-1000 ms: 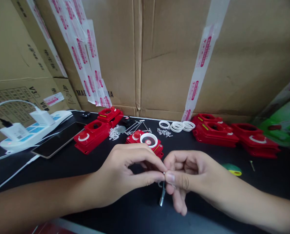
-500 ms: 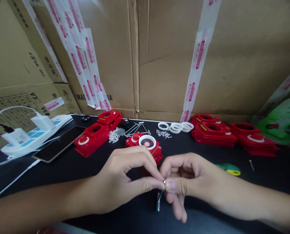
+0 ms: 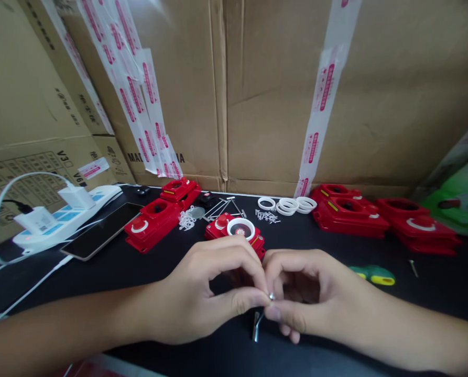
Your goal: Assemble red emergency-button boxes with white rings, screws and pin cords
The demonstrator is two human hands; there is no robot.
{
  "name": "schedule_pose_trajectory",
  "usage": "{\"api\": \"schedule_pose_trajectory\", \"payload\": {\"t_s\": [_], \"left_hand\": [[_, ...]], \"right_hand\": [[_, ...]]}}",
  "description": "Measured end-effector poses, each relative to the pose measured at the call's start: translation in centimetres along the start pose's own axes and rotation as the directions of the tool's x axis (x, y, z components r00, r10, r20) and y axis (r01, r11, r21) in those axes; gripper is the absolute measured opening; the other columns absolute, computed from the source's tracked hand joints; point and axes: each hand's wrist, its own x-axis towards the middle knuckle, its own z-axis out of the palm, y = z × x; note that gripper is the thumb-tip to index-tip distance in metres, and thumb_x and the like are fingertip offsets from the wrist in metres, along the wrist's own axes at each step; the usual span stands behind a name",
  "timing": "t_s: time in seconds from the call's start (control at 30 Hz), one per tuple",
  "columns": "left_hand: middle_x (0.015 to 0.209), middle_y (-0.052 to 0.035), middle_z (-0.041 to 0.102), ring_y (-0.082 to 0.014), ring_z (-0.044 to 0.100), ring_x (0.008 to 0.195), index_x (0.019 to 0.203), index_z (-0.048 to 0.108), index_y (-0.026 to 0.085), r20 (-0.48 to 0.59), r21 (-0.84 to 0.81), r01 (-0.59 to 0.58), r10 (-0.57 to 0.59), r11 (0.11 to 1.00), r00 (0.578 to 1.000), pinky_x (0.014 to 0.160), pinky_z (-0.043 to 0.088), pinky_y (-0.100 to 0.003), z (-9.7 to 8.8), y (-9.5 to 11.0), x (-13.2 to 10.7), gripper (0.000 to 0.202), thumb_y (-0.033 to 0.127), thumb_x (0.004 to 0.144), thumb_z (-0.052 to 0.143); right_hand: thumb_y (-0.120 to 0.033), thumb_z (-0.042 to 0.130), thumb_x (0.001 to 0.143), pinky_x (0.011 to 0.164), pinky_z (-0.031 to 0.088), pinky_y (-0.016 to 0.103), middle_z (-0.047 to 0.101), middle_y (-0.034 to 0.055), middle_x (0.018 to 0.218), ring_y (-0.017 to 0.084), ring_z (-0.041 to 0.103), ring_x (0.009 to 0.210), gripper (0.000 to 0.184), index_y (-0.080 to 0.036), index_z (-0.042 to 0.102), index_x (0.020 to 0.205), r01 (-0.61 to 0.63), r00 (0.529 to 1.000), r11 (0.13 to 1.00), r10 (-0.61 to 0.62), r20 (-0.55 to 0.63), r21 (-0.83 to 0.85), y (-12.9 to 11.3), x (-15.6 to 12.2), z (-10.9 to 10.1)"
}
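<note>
My left hand [image 3: 206, 293] and my right hand [image 3: 300, 293] meet fingertip to fingertip low over the black table [image 3: 139, 267]. Both are closed in a pinch on one small silver metal part [image 3: 271, 297] between thumbs and forefingers. A short metal pin [image 3: 256, 326] hangs or lies just below the fingertips. Right behind the hands sits a red switch housing with a white ring [image 3: 239, 231] on top.
Red housings lie at left [image 3: 153, 222] and stacked at right [image 3: 351, 212]. White rings [image 3: 289, 204], a heap of small screws [image 3: 267, 215] and thin rods sit at the back. A phone [image 3: 100, 236], a power strip with chargers [image 3: 61, 214], a green-yellow screwdriver [image 3: 373, 274]. Cardboard boxes wall the back.
The right hand's fingers have curled further in under the pinch. The view has shifted slightly; both hands stay together on the small part.
</note>
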Motion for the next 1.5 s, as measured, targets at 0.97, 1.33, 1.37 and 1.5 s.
{"api": "schedule_pose_trajectory", "payload": {"t_s": [0.97, 1.33, 1.37, 1.5], "left_hand": [[0.087, -0.0027, 0.071, -0.0084, 0.067, 0.071, 0.101, 0.055, 0.017, 0.034, -0.623, 0.198, -0.226, 0.757, 0.973, 0.071, 0.058, -0.019, 0.1, -0.1, -0.1, 0.011, 0.021, 0.109, 0.062], [0.088, -0.0036, 0.069, -0.0093, 0.065, 0.073, 0.101, 0.057, 0.016, 0.061, -0.619, 0.222, -0.236, 0.753, 0.970, 0.072, 0.055, -0.020, 0.2, 0.1, -0.3, 0.011, 0.023, 0.110, 0.060], [0.089, -0.0036, 0.069, -0.0094, 0.066, 0.074, 0.102, 0.057, 0.016, 0.061, -0.626, 0.217, -0.230, 0.749, 0.971, 0.073, 0.055, -0.020, 0.2, 0.2, -0.2, 0.011, 0.023, 0.110, 0.060], [0.087, -0.0029, 0.068, -0.0101, 0.068, 0.077, 0.102, 0.056, 0.017, 0.060, -0.649, 0.209, -0.224, 0.732, 0.973, 0.073, 0.056, -0.020, 0.2, 0.4, -0.2, 0.009, 0.022, 0.110, 0.060]], "right_hand": [[-0.026, 0.082, 0.089, 0.077, 0.052, 0.029, 0.069, 0.0003, 0.090, 0.014, 0.063, 0.081, 0.024, -0.020, 0.059, 0.094, 0.130, 0.985, 0.988, -0.139, -0.100, -0.087, 0.5, 0.4, 0.7], [-0.010, 0.068, 0.088, 0.077, 0.053, 0.029, 0.065, 0.0030, 0.105, 0.016, 0.064, 0.088, 0.013, -0.020, 0.067, 0.096, 0.148, 0.976, 0.815, -0.212, -0.050, -0.560, 1.6, 0.4, 0.4], [-0.010, 0.067, 0.088, 0.074, 0.052, 0.028, 0.065, 0.0028, 0.104, 0.015, 0.063, 0.085, 0.014, -0.020, 0.069, 0.098, 0.141, 0.978, 0.791, -0.205, -0.041, -0.595, 1.7, 0.4, 0.4], [-0.016, 0.068, 0.092, 0.073, 0.051, 0.027, 0.068, 0.0026, 0.102, 0.015, 0.064, 0.084, 0.011, -0.020, 0.073, 0.100, 0.099, 0.990, 0.752, -0.142, -0.013, -0.651, 1.7, 0.2, 0.6]]}}
